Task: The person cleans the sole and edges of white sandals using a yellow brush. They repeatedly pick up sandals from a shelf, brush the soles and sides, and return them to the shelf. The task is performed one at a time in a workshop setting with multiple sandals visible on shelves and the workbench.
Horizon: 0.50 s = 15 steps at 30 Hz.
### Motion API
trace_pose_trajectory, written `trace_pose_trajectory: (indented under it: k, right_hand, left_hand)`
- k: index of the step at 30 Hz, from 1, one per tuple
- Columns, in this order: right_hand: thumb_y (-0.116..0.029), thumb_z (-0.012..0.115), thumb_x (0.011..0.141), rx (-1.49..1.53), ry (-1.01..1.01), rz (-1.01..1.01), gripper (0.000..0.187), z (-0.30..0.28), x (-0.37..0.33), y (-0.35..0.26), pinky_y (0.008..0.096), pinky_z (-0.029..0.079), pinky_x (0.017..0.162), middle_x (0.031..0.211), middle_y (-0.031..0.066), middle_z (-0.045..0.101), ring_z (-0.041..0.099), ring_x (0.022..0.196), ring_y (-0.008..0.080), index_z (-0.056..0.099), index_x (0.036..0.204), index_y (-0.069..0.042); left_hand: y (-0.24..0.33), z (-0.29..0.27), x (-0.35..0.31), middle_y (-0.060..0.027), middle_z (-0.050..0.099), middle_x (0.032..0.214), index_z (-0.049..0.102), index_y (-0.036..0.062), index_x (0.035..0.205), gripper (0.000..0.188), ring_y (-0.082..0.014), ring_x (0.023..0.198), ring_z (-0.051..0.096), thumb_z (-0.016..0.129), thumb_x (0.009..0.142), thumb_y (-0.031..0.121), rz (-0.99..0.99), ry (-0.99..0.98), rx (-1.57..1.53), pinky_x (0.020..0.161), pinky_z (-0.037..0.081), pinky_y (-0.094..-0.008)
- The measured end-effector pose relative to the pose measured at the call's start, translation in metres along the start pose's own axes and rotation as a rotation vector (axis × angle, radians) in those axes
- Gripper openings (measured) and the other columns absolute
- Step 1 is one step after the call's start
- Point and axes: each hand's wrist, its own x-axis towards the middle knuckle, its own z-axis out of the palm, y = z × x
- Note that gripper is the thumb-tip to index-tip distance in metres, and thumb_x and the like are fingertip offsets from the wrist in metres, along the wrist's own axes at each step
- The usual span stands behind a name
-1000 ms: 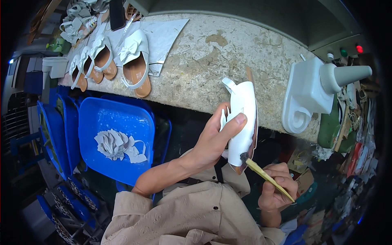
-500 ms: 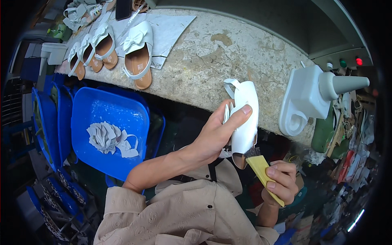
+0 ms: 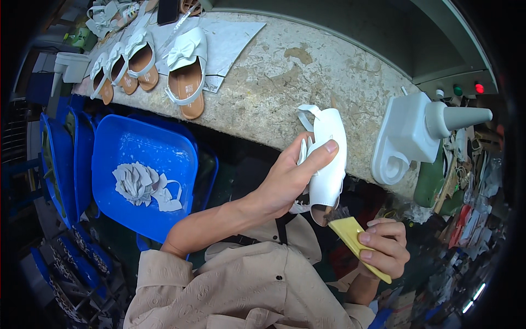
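My left hand (image 3: 298, 170) is closed around a white sandal upper (image 3: 330, 148), thumb pressed on its outer side, with the strap loop at its top end. My right hand (image 3: 382, 249) grips a brush with a flat yellow handle (image 3: 350, 241). Its dark bristles (image 3: 337, 214) are at the lower open end of the upper; whether they touch it I cannot tell. On the bench at left, a white sandal with a bow and tan insole (image 3: 187, 71) lies apart from several similar ones (image 3: 141, 57).
A worn, stained workbench (image 3: 263, 104) runs across in front. On its right stands a white bottle with a grey cone nozzle (image 3: 415, 129). At lower left, a blue bin (image 3: 145, 159) holds a stack of white uppers (image 3: 137, 183). A grey machine housing (image 3: 378, 27) bounds the far side.
The brush and my right hand have moved slightly down and right, so the bristles now sit lower at the upper's end. My left hand keeps its hold almost unmoved.
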Motion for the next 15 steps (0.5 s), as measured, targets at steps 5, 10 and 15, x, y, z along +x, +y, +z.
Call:
trace_pose_trajectory:
  k: [5, 10, 15]
  right_hand:
    - [-0.006, 0.072, 0.083, 0.151, 0.196, 0.267, 0.010, 0.010, 0.016, -0.004, 0.0318, 0.052, 0.054, 0.070, 0.0137, 0.068, 0.062, 0.060, 0.0231, 0.063, 0.085, -0.002]
    - [0.002, 0.070, 0.077, 0.310, 0.210, 0.454, 0.018, 0.005, 0.028, 0.005, 0.0276, 0.049, 0.056, 0.070, 0.0157, 0.066, 0.064, 0.064, 0.0222, 0.062, 0.093, 0.003]
    - [0.007, 0.067, 0.077, 0.441, 0.230, 0.447, 0.020, 0.000, 0.022, 0.011, 0.0278, 0.049, 0.057, 0.071, 0.0165, 0.064, 0.062, 0.064, 0.0218, 0.061, 0.096, 0.006]
  left_hand:
    - [-0.001, -0.002, 0.001, -0.0066, 0.060, 0.098, 0.045, 0.0049, 0.122, 0.043, -0.0114, 0.084, 0.062, 0.062, 0.096, 0.035, 0.030, -0.011, 0.015, 0.071, 0.054, -0.0292]
    - [0.000, 0.000, -0.001, -0.0074, 0.060, 0.097, 0.045, 0.0033, 0.121, 0.043, -0.0115, 0.082, 0.063, 0.061, 0.096, 0.034, 0.065, -0.002, 0.039, 0.070, 0.054, -0.0292]
    - [0.001, -0.001, 0.000, -0.0072, 0.060, 0.096, 0.045, 0.0029, 0.121, 0.041, -0.0116, 0.081, 0.063, 0.061, 0.097, 0.033, 0.085, -0.004, 0.072, 0.069, 0.054, -0.0292]
